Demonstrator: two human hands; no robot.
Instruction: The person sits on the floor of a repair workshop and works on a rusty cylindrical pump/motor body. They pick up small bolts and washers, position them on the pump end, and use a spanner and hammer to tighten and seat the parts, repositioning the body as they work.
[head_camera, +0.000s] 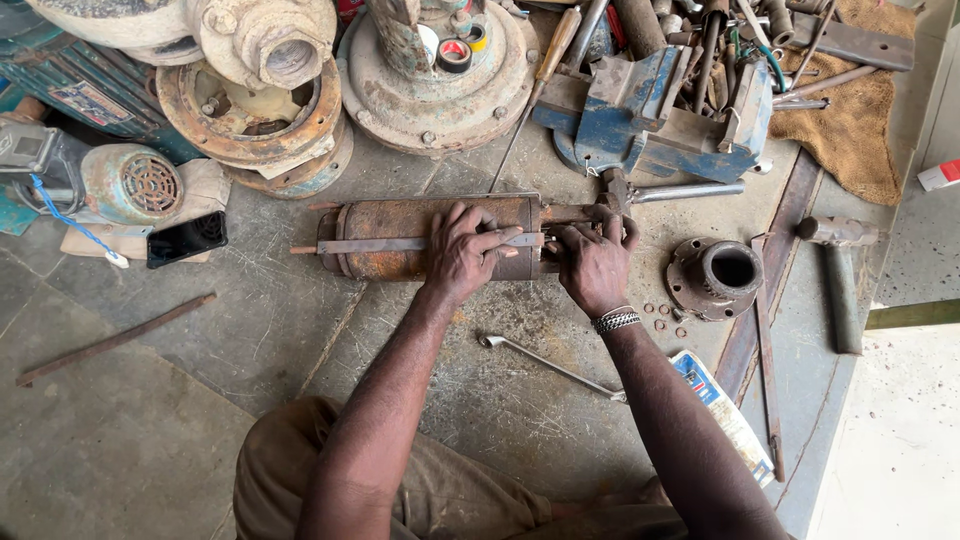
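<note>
A scratched grey stone floor (300, 330) carries everything. At its middle lies a rusty cylinder (400, 238), the left hand (462, 250) pressing a flat metal strip (380, 244) onto it, the right hand (595, 262) gripping its shaft end. A blue vise (650, 120) stands behind; a hammer (838, 270), flange (715, 275) and printed packet (720, 405) lie right.

A dark phone screen (187, 239) lies at left. A blue-and-white printed packet (722, 410) sits by the right forearm. A small red-and-white box (939, 174) lies far right.
</note>
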